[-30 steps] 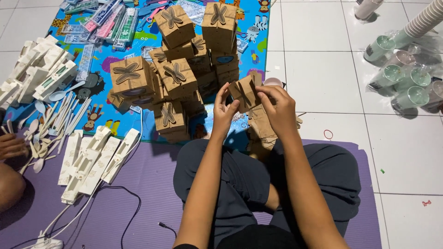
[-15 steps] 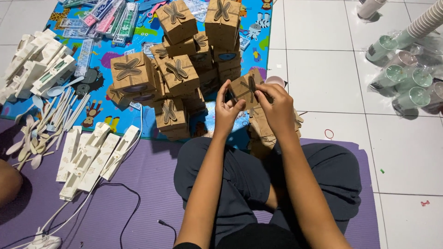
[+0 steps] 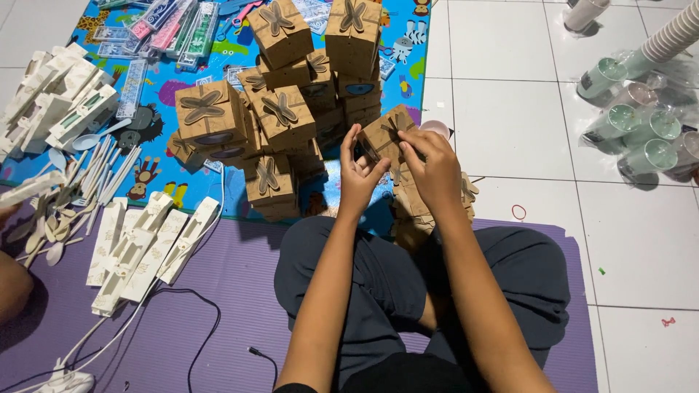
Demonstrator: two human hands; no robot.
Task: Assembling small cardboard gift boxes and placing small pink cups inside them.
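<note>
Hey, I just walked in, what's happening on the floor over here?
A person sitting cross-legged on a purple mat holds a small brown cardboard box in both hands, the left hand and the right hand, fingers at its top. A pile of folded boxes with butterfly-shaped closures stands in front on a colourful play mat. White sleeves lie to the left.

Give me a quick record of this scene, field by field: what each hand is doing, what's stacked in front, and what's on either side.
left hand: grips the small brown box from its left side
right hand: fingers on top of the same box
in front: pile of brown boxes on a colourful mat
left side: white sleeves, spoons
right side: plastic cups on tile floor
</note>
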